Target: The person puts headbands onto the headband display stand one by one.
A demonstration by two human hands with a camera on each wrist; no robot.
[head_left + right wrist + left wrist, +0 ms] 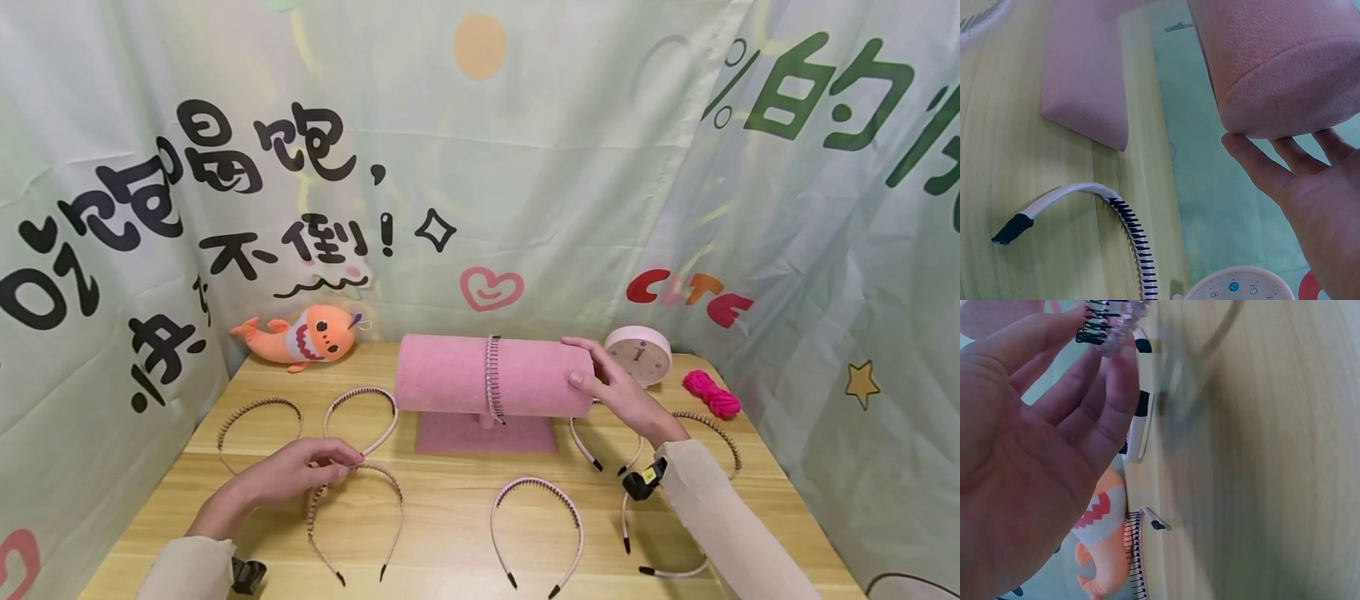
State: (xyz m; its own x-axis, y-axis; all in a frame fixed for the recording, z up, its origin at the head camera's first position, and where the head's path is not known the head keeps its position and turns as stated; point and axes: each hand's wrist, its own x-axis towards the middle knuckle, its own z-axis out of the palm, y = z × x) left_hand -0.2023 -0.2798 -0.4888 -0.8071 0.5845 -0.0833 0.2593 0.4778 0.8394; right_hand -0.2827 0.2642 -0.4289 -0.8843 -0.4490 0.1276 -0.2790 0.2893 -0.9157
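Observation:
My left hand [292, 477] pinches the top of a beaded headband [402, 500] at the front left. In the left wrist view, clear beads and black comb teeth show at the fingertips of this hand [1041, 437]. My right hand [626, 396] touches the right end of a pink plush display roll [442, 375], its fingers fairly straight. The right wrist view shows the fingertips [1244, 150] against the roll's end face. One headband [492, 375] hangs round the middle of the roll, which stands on a pink base [442, 437].
Several headbands lie about the wooden table, including one at the front middle [495, 533], one at left [225, 421] and one beside the roll [390, 425]. Behind are an orange shark plush [330, 333], a round clock [637, 357] and pink yarn [712, 394]. Printed cloth [405, 100] hangs around.

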